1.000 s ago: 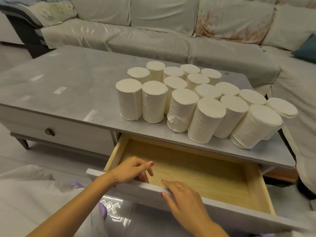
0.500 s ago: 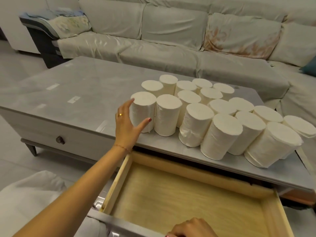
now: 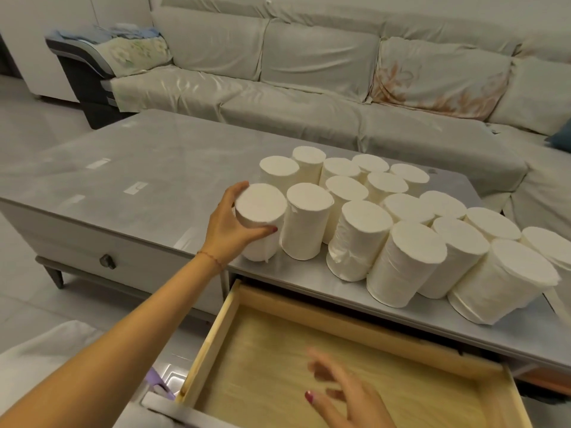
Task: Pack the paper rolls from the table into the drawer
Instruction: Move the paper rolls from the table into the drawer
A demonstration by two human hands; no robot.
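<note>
The left hand (image 3: pixel 230 230) is wrapped around the upper part of the nearest-left white paper roll (image 3: pixel 260 222), thumb on the front side and fingers curled round the far side, so it's clamped on it. That roll is tipped a bit toward the camera, and its bottom is at the front edge of the grey stone-look table (image 3: pixel 148 168), just beside the next roll. The rest of the plain white paper rolls (image 3: pixel 411 236) stand bunched together on the right half of the table, running out to the right edge, a few leaning. No print or brand on any of them that I can make out. There are a couple of pale stickers on the tabletop, but they're too small to read.

The light wooden drawer (image 3: pixel 364 322) is pulled out under the front edge, nothing inside. The right hand (image 3: pixel 343 393) hovers over it, fingers spread apart, blurry, holding nothing.
</note>
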